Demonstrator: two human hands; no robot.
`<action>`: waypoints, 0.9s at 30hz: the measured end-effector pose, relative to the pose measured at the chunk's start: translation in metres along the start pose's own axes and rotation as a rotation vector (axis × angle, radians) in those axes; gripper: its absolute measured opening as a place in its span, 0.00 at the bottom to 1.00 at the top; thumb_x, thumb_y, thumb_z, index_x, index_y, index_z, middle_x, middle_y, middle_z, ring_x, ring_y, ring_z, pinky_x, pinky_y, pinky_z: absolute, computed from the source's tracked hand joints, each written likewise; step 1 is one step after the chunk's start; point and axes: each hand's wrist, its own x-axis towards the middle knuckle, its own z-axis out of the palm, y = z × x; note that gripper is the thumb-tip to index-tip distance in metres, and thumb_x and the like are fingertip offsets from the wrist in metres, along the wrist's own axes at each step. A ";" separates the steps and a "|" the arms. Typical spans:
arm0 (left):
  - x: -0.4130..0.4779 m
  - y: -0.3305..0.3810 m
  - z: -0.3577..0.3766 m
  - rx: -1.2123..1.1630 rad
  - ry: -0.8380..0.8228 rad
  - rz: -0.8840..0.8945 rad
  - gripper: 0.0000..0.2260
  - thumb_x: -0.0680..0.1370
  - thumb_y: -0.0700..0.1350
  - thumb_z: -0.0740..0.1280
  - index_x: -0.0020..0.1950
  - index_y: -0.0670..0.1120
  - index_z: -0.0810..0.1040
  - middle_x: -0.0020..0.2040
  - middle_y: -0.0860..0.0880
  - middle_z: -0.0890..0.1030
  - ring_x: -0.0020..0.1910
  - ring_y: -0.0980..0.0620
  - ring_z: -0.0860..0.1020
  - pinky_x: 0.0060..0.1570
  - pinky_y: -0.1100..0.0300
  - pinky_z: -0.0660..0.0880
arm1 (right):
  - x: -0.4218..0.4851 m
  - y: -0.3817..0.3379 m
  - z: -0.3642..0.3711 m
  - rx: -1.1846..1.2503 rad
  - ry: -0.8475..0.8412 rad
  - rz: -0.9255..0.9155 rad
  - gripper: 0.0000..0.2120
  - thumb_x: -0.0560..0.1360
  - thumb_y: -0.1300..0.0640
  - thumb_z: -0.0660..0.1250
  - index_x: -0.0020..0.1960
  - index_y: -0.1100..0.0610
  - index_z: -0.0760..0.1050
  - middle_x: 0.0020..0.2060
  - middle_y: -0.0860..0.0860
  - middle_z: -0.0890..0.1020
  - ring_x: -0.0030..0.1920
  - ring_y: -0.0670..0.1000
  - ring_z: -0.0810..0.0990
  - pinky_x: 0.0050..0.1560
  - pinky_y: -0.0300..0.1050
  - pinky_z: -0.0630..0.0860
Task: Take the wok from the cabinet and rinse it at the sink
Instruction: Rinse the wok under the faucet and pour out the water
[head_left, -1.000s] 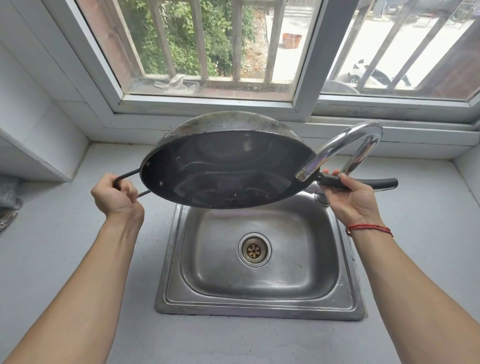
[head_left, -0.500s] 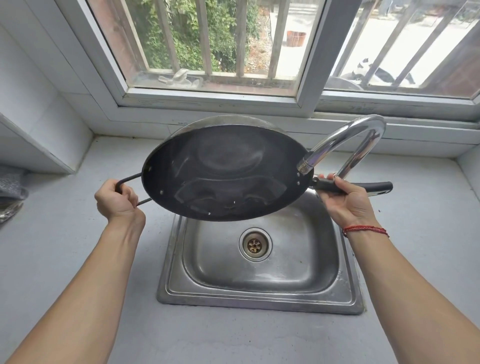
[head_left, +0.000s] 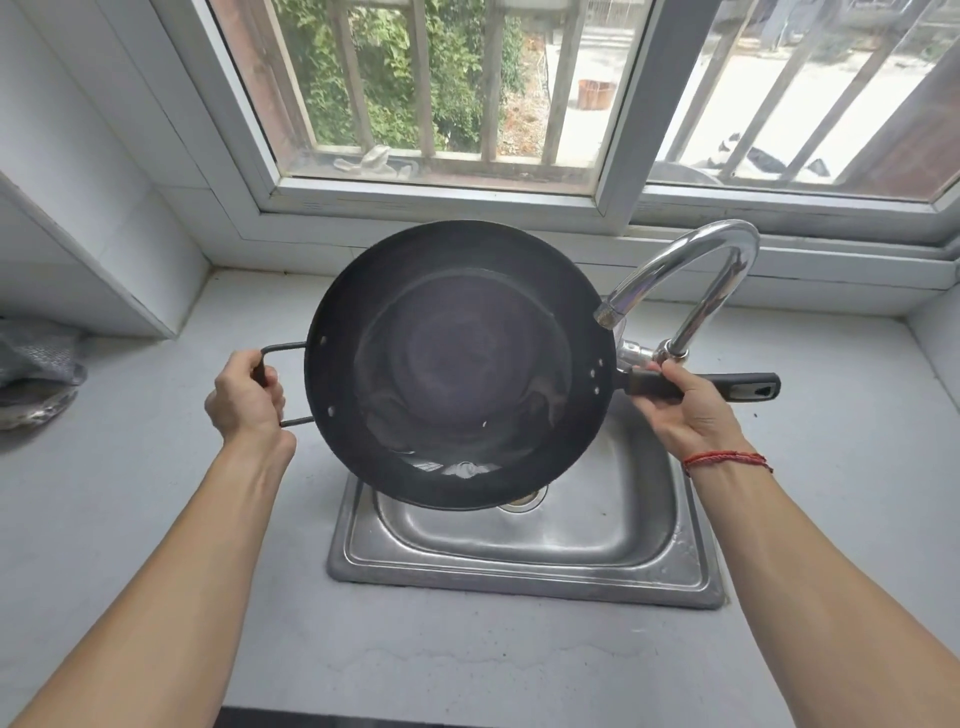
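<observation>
Black wok (head_left: 457, 364) above sink (head_left: 519, 577), left hand (head_left: 247, 400) gripping loop (head_left: 284, 345), right hand (head_left: 685, 410) gripping handle (head_left: 745, 387)

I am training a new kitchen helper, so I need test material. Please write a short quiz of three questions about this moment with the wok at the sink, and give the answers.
1. True or false: the wok rests on the bottom of the sink.
2. Which hand grips the wire loop handle?
3. The right hand grips: A) the wok's rim; B) the long black handle; C) the wire loop handle.

Key
1. False; it is held in the air above the sink.
2. The left hand.
3. B.
</observation>
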 end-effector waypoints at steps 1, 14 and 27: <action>-0.001 0.000 -0.003 0.017 -0.005 0.002 0.09 0.70 0.44 0.63 0.32 0.47 0.68 0.26 0.53 0.71 0.24 0.55 0.61 0.25 0.61 0.55 | -0.001 0.000 -0.001 -0.006 0.006 0.004 0.02 0.79 0.67 0.64 0.51 0.63 0.73 0.47 0.58 0.78 0.54 0.55 0.80 0.60 0.62 0.75; -0.003 -0.003 -0.036 0.249 -0.148 -0.044 0.03 0.74 0.34 0.63 0.41 0.39 0.76 0.18 0.56 0.62 0.17 0.57 0.57 0.19 0.66 0.53 | -0.031 0.007 -0.020 -0.090 0.000 0.005 0.11 0.74 0.74 0.65 0.55 0.66 0.72 0.44 0.62 0.79 0.42 0.56 0.81 0.38 0.50 0.82; -0.016 0.007 -0.040 0.304 -0.229 -0.055 0.08 0.75 0.31 0.58 0.42 0.35 0.75 0.31 0.46 0.67 0.16 0.58 0.59 0.18 0.68 0.53 | -0.049 0.002 -0.028 -0.294 0.142 -0.158 0.22 0.73 0.68 0.71 0.64 0.75 0.69 0.45 0.66 0.80 0.47 0.62 0.82 0.35 0.53 0.83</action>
